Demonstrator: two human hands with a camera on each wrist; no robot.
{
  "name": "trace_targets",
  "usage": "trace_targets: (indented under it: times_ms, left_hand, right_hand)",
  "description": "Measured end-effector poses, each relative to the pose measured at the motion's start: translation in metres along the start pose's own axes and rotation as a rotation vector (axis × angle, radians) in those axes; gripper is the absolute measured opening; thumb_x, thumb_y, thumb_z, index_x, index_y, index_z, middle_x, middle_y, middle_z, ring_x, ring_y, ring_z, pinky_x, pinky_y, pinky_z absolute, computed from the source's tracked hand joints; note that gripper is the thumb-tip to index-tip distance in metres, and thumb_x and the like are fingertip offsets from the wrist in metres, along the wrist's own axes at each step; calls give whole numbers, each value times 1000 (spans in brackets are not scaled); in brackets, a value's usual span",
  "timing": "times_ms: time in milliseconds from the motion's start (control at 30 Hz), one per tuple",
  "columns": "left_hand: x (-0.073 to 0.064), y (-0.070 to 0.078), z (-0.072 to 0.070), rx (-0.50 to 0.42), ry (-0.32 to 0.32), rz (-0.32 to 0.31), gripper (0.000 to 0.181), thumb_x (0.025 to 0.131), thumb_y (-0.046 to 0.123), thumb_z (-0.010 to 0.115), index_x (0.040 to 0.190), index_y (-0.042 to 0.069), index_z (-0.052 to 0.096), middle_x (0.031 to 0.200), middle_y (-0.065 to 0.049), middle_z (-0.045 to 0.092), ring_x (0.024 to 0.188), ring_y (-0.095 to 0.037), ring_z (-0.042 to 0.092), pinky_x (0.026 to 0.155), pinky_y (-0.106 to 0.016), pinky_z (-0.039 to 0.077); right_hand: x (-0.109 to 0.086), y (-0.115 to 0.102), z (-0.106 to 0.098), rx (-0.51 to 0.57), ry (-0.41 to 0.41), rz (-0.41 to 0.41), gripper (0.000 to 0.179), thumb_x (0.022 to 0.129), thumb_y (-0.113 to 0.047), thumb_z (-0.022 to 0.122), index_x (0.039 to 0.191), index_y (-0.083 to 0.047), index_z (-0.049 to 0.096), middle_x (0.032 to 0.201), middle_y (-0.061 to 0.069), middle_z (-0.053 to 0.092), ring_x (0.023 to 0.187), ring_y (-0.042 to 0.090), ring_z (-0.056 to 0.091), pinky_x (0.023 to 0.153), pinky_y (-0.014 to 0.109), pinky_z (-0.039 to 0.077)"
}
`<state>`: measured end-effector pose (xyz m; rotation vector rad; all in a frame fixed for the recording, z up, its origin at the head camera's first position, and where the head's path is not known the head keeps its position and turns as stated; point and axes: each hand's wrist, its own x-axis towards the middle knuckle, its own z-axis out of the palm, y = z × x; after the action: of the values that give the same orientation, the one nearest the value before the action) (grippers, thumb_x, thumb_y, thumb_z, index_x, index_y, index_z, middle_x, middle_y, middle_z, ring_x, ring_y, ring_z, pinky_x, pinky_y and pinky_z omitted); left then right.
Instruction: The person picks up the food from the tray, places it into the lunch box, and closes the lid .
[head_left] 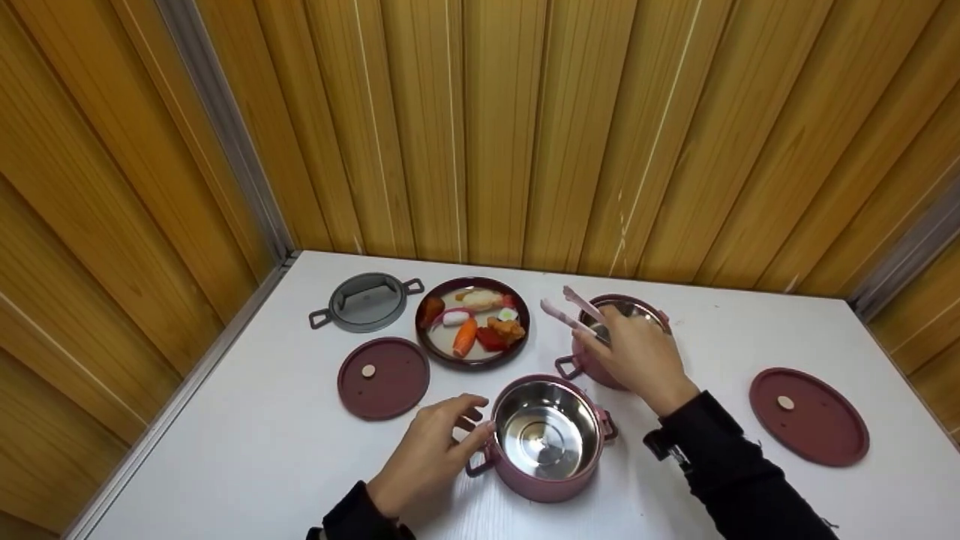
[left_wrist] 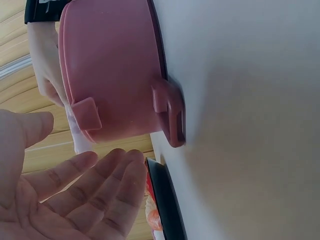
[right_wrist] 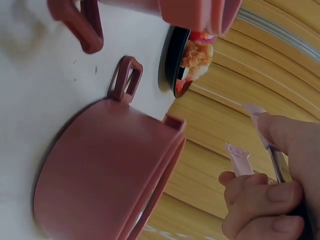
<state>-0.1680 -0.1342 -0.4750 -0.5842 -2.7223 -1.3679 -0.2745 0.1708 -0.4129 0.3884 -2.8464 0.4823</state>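
Note:
My right hand (head_left: 641,358) holds a pair of pink-tipped tongs (head_left: 574,311), their two tips apart with nothing between them. It is over the far pink pot (head_left: 592,366), hiding part of that pot's opening. In the right wrist view, thumb and curled fingers grip the tongs (right_wrist: 260,125) beside the pot's rim. My left hand (head_left: 435,442) is at the left side of the near pink pot (head_left: 544,487), fingers loosely spread and thumb close to the rim. The near pot shows a bare steel inside. In the left wrist view the palm (left_wrist: 65,205) faces up, holding nothing.
A dark-rimmed plate (head_left: 472,366) of food pieces, among them a carrot (head_left: 464,337) and a fried piece (head_left: 507,328), stands behind the pots. A grey lid (head_left: 367,304) and a maroon lid (head_left: 384,394) lie left, another maroon lid (head_left: 810,420) right. Wood-patterned walls (head_left: 487,135) edge the white table (head_left: 247,450).

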Motion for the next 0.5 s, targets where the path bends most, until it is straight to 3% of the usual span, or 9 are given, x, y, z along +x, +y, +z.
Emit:
trace_targets:
  times_ms: [167, 300, 500]
  left_hand:
    - [0, -1, 2, -3, -12, -2, 38, 110, 34, 70, 133, 5, 74, 114, -7, 81, 102, -17, 77, 77, -22, 63]
    - [0, -1, 2, -2, -21, -15, 36, 109, 34, 71, 131, 6, 75, 113, -6, 81, 101, -15, 76, 77, -22, 63]
    - [0, 1, 3, -10, -48, -30, 33, 109, 33, 72, 129, 6, 75, 113, -6, 81, 102, -15, 76, 78, -22, 63]
  right_hand:
    - [9, -11, 8, -31, -33, -22, 50, 106, -50, 71, 112, 0, 70, 81, 17, 72, 76, 44, 74, 65, 62, 59]
    - [16, -19, 13, -41, -66, -39, 49, 106, -50, 72, 110, -2, 72, 77, 12, 67, 67, 33, 68, 58, 54, 55]
    - [23, -27, 22, -52, -112, -50, 47, 105, -50, 74, 107, -2, 75, 81, 17, 71, 69, 36, 71, 55, 51, 54]
